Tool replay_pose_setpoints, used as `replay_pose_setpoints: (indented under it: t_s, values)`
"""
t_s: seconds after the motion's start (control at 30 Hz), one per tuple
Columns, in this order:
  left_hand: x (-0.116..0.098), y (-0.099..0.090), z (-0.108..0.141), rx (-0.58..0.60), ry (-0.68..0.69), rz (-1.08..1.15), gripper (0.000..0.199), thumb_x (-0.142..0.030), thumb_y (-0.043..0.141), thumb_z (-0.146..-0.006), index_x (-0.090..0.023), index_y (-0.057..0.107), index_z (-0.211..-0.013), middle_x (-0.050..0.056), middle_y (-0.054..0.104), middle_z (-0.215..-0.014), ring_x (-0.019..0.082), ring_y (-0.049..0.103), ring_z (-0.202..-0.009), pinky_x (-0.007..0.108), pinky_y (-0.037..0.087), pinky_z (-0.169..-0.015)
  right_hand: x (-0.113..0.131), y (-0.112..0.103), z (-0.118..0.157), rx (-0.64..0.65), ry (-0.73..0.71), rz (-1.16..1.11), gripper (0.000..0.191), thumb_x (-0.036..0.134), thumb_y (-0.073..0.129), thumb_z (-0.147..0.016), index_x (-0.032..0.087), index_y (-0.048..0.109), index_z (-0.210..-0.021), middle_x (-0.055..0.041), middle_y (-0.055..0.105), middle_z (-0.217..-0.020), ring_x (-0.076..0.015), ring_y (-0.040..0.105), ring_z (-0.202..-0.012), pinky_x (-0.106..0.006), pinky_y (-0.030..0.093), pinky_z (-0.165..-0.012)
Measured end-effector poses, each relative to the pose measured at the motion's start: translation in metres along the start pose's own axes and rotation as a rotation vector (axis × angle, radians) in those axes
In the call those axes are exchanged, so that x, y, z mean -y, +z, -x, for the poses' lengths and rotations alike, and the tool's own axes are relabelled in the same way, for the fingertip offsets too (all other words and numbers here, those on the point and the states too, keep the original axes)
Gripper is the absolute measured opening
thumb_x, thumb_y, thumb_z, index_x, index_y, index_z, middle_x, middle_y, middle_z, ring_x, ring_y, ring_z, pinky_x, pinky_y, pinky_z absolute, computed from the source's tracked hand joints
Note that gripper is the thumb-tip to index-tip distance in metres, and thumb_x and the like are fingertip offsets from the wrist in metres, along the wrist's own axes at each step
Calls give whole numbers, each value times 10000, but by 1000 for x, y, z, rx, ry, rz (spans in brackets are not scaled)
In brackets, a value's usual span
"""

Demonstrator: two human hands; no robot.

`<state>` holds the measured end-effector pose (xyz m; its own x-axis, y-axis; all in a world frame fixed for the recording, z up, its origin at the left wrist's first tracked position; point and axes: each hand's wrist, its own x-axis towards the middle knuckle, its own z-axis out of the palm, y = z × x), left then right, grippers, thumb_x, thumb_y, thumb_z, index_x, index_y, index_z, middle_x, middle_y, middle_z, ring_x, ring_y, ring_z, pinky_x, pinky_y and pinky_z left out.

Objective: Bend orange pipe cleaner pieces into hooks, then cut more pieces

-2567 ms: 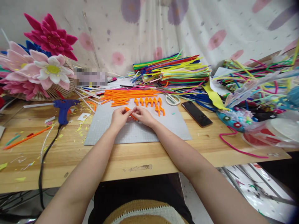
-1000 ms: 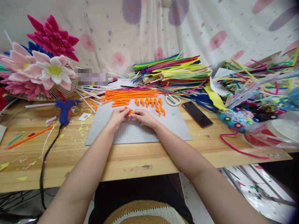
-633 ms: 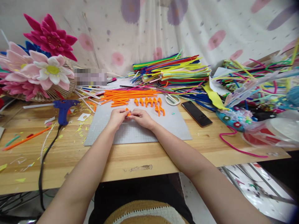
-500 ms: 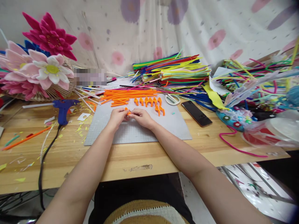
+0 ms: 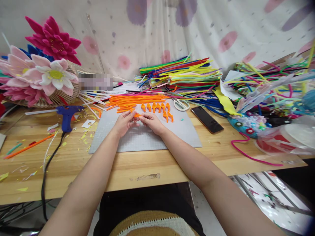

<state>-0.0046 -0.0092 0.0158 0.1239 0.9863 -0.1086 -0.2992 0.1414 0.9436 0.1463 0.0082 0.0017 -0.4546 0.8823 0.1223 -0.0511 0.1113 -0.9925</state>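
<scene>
Over the grey cutting mat [image 5: 157, 141] my two hands meet, both closed on one short orange pipe cleaner [image 5: 137, 115]. My left hand [image 5: 125, 124] pinches its left end with thumb and forefinger. At the other end, the fingertips of my right hand [image 5: 152, 123] grip it. Its exact shape is partly covered by the fingers. Just beyond lie straight orange pipe cleaners [image 5: 135, 99] in a bundle, with a shorter pile [image 5: 126, 108] in front. Several bent orange pieces [image 5: 154, 107] stand in a row to the right.
White-handled scissors [image 5: 181, 105] and a phone [image 5: 207, 119] lie on the right. A blue glue gun [image 5: 66, 118] with a black cord rests on the left. Behind are piled coloured pipe cleaners [image 5: 182, 73]. Fuzzy flowers [image 5: 55, 42] stand at back left, a plastic tub [image 5: 287, 137] at right.
My left hand's fingers have spread and shifted slightly, and more of the orange piece shows between the hands. My right hand has stayed close to its earlier place.
</scene>
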Motion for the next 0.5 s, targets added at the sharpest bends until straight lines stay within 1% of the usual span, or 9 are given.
replay_pose_setpoints:
  t_s: [0.1, 0.2, 0.33, 0.43, 0.5]
  values:
    - [1, 0, 0, 14, 29, -18, 335, -380, 739, -583, -138, 603, -770, -20, 567, -619, 69, 520, -555, 233, 512, -564, 2, -1, 0, -23, 4, -64, 288, 453, 579, -690, 169, 600, -739, 40, 490, -616, -61, 346, -511, -214, 290, -501]
    - [3, 0, -2, -33, 82, -71, 328, -381, 744, -566, -133, 574, -697, -21, 567, -604, 67, 518, -547, 222, 500, -555, 2, -1, 0, -6, 0, -81, 280, 443, 589, -686, 167, 603, -732, 38, 495, -620, -59, 353, -514, -211, 287, -498]
    - [4, 2, -1, -111, 116, -171, 351, -404, 739, -548, -137, 530, -636, -21, 568, -578, 78, 527, -521, 234, 495, -537, -1, 0, 0, 36, 19, -47, 293, 456, 584, -690, 166, 605, -728, 40, 484, -611, -60, 359, -515, -208, 271, -487]
    - [1, 4, 1, -124, 106, -217, 338, -407, 730, -551, -139, 536, -623, -17, 573, -566, 93, 536, -515, 249, 498, -532, -2, -1, 0, 60, 33, -4, 295, 460, 585, -693, 166, 602, -721, 37, 495, -619, -62, 357, -516, -207, 271, -484]
    - [0, 5, 2, -113, 80, -228, 318, -405, 720, -563, -139, 558, -629, -11, 583, -567, 103, 547, -516, 248, 490, -522, -2, 0, 0, 95, 5, 28, 287, 449, 589, -699, 162, 608, -707, 19, 536, -671, -70, 387, -552, -210, 294, -501]
